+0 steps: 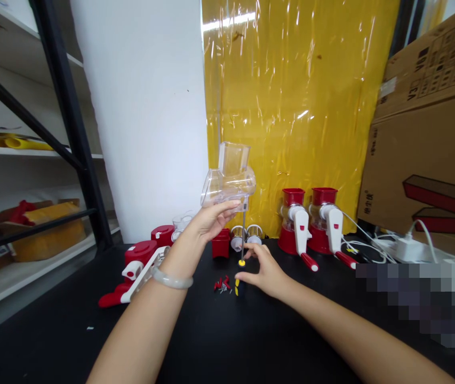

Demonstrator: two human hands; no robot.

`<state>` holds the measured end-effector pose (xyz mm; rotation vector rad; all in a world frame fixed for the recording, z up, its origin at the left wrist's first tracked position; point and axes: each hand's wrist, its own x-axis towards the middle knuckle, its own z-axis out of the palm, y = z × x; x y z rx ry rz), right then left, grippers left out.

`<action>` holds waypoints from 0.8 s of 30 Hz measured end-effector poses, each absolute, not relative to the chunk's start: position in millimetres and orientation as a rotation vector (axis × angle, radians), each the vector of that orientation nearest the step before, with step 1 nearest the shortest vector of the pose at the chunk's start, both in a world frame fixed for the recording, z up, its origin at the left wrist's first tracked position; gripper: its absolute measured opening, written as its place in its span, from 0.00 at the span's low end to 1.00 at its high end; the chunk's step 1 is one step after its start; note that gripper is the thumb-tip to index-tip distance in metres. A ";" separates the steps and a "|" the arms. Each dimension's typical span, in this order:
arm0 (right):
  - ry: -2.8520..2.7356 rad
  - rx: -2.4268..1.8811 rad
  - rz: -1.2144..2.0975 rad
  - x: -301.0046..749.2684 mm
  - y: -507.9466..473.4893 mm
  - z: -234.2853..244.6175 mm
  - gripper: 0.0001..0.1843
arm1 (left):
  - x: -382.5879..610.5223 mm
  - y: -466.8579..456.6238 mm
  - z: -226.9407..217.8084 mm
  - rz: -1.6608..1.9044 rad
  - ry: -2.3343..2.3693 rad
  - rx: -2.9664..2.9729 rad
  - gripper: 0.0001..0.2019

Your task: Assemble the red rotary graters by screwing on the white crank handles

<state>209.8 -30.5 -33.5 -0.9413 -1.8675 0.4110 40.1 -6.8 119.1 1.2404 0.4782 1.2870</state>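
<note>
My left hand (211, 220) is raised above the black table and is closed on a clear plastic hopper housing (229, 178), held from below. A pale bangle sits on that wrist. My right hand (265, 272) is lower, closed round a screwdriver (242, 240) with a yellow and black handle. Its thin shaft stands upright with the tip up at the underside of the clear housing. A small heap of red bits and screws (222, 285) lies on the table just left of my right hand.
Two assembled red and white rotary graters (309, 224) stand at the back. Red bases, a small red block (221, 245), metal drums (247, 234) and a fallen grater (131, 277) lie to the left. Cardboard boxes (431, 133), cables and a charger are on the right, shelving on the left.
</note>
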 end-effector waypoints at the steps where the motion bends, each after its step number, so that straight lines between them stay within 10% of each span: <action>1: -1.865 -0.921 0.408 210.3 -30.7 -33.8 0.35 | 39.9 -6.8 119.2 1.285 0.478 1.238 0.12; 24: -1.908 -0.893 0.310 210.5 -33.6 -33.3 0.32 | 40.0 -6.1 119.1 1.274 0.479 1.253 0.10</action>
